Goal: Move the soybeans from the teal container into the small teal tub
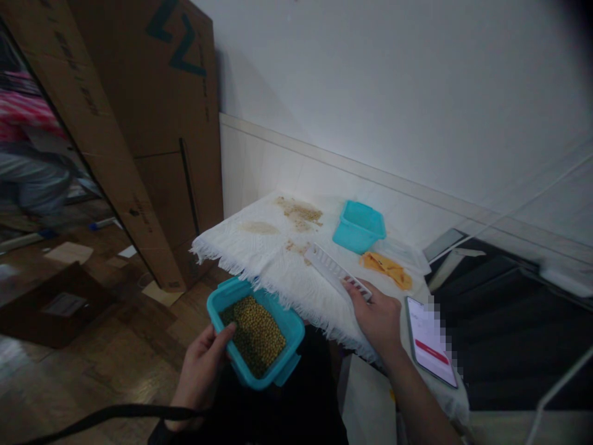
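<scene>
My left hand (pixel 204 368) grips the left rim of a turquoise plastic container (pixel 291 321), thumb over the edge. The container is tilted in front of the table's fringed edge and holds many small round yellow-green beans (pixel 259 334). In my right hand (pixel 377 315) is a long white slotted strip (pixel 331 269), held by its near end; its far end reaches over the white cloth (pixel 259 259). Near that far end, scattered brownish crumbs (pixel 301 213) lie on the cloth. Another turquoise container (pixel 354 238) stands behind the strip.
An orange cloth (pixel 386 269) and a clear lid (pixel 407 253) lie on the right of the table, with a phone (pixel 430 343) near its edge. A tall cardboard box (pixel 176 111) stands to the left by the white wall (pixel 370 93). Farther left, part of a person (pixel 32 167) shows.
</scene>
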{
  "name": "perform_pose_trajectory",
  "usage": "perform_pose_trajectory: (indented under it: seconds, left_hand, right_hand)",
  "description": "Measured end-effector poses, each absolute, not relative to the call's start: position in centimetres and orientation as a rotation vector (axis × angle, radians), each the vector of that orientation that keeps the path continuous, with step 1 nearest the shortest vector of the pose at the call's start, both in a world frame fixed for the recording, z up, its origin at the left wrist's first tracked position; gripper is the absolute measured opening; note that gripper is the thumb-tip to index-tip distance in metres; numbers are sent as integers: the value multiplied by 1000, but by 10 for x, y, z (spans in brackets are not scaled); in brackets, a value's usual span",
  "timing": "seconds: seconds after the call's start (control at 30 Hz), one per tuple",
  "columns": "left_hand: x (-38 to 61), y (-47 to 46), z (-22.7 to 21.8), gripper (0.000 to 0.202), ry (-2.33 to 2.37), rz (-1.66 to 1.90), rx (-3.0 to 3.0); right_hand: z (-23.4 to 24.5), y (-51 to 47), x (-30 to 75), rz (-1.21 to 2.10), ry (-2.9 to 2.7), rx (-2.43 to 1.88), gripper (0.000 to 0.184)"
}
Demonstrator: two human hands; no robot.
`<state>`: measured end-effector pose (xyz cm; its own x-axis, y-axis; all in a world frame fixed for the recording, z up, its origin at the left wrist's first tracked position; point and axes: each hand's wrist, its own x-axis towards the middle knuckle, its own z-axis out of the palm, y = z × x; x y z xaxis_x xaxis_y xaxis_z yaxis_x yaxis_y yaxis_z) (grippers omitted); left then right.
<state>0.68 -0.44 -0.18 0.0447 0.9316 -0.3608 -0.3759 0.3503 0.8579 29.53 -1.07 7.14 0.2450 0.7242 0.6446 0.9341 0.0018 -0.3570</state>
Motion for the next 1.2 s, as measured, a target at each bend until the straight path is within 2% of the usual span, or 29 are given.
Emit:
perform_pose_trajectory:
  seconds: [0.67, 0.87, 1.2]
  left_hand:
    - [5, -4, -5, 28, 1051, 1123, 617]
    - [6, -2, -3, 26, 1085, 1125, 628]
    - [5, -4, -7, 31, 1068, 1131, 615]
  right_hand:
    - [74, 0, 300, -243, -1613, -1769, 32]
    - [74, 1, 302, -350, -1565, -1785, 32]
    - [74, -6, 298, -278, -1622, -1787, 30]
